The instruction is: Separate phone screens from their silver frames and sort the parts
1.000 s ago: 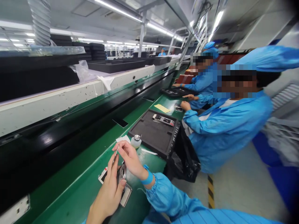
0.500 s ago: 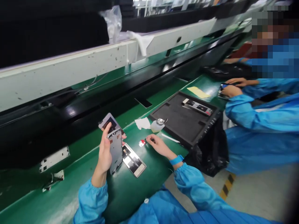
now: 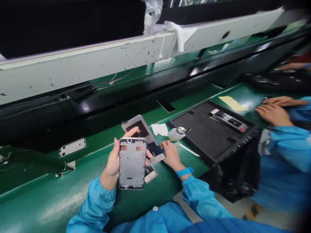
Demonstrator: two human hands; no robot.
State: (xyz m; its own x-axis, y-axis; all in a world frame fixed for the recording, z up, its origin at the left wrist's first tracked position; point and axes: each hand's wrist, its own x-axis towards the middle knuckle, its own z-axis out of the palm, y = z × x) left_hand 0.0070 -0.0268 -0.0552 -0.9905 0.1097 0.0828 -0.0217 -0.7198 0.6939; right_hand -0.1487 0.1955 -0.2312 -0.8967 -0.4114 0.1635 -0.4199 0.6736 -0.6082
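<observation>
My left hand (image 3: 113, 165) is closed round a silver phone frame (image 3: 132, 165), its flat grey inner face turned toward me. Behind it, a phone screen panel (image 3: 155, 149) with a pale border is held tilted among the same hand's fingers. My right hand (image 3: 171, 155) has its fingers curled at the right edge of that panel; what is between its fingertips is too hidden to tell. Below the panel, the end of another phone part (image 3: 151, 174) shows on the green table (image 3: 92, 174).
Beyond my right hand are white paper (image 3: 159, 129), a small bottle with a metal top (image 3: 181, 132) and a white strip (image 3: 189, 150). A black tray (image 3: 194, 126) holds stacked phone parts (image 3: 228, 120). At right, a person's hands (image 3: 275, 113) rest near a yellow sheet (image 3: 233, 103).
The view has shifted. My left hand has turned the frame's face toward me, and the screen panel now spreads out to the right. My right hand has moved from the red-and-white bit to the panel's edge.
</observation>
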